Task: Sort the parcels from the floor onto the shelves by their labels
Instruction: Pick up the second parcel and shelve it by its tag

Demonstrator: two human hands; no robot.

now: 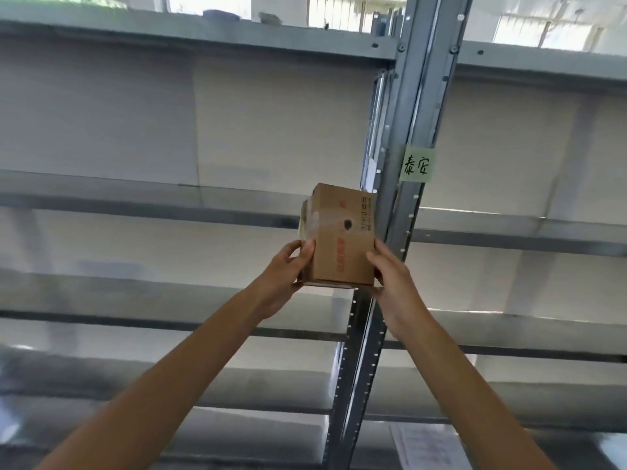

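My arms stretch forward, left hand [287,278] and right hand [396,284] gripping the box [342,242] by opposite sides.

Left hand [283,283], right hand [395,288] and both forearms [190,364] are bare.

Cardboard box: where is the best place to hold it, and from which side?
By its two flat side walls, near the lower end, one hand from each side. The cardboard box is tall with straight, parallel sides, so the left hand and right hand can squeeze it between them, thumbs on the near face, as they do now.
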